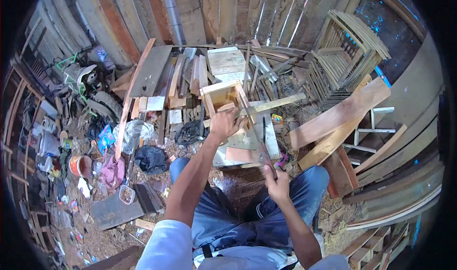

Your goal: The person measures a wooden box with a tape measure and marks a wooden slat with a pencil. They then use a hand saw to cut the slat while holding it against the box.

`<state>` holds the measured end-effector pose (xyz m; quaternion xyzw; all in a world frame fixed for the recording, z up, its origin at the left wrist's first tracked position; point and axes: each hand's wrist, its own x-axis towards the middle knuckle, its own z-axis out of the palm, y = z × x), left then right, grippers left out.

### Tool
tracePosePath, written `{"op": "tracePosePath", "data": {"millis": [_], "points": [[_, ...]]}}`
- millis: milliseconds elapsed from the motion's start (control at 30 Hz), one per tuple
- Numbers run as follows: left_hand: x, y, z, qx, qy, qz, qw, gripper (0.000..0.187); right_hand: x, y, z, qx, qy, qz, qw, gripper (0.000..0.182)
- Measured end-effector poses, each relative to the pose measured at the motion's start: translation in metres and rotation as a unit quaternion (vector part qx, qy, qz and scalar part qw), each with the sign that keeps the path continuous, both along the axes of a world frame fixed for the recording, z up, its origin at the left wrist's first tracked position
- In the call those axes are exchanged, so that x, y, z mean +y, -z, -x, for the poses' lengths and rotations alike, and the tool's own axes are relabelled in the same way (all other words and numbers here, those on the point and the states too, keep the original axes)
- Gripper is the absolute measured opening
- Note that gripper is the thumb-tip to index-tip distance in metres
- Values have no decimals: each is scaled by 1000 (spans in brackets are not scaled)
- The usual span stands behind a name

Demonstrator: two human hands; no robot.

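Observation:
My left hand (225,124) presses on a small wooden box frame (223,93) and on a light wooden strip (276,103) that lies across it and juts out to the right. In my right hand (277,183) is the wooden handle of a saw (264,157), its thin blade pointing up and away towards the strip. Whether the blade touches the strip is hard to tell. Under the box is a low white-topped work surface (273,144), with a reddish wood piece (241,155) near its front edge.
Boards (151,72) and offcuts lean behind the work surface. Large planks (342,110) lie at the right, below stacked slatted frames (338,65). At the left are a red bucket (80,166), black plastic bags (150,159), a pink bag (113,172) and a small tray (127,194).

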<state>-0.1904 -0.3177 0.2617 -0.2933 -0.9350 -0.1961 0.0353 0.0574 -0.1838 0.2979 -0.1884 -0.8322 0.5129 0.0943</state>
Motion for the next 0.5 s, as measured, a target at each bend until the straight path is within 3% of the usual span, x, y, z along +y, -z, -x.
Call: {"op": "tracePosePath", "data": {"millis": [200, 300, 500], "points": [[10, -7, -3, -12, -25, 45, 999, 49, 3, 5, -10, -7, 25, 8, 1000, 52], [6, 4, -6, 22, -9, -7, 1000, 51, 7, 14, 17, -45, 16, 10, 999, 52], [3, 5, -2, 32, 10, -36, 999, 47, 14, 29, 16, 58, -6, 14, 998, 53]]}}
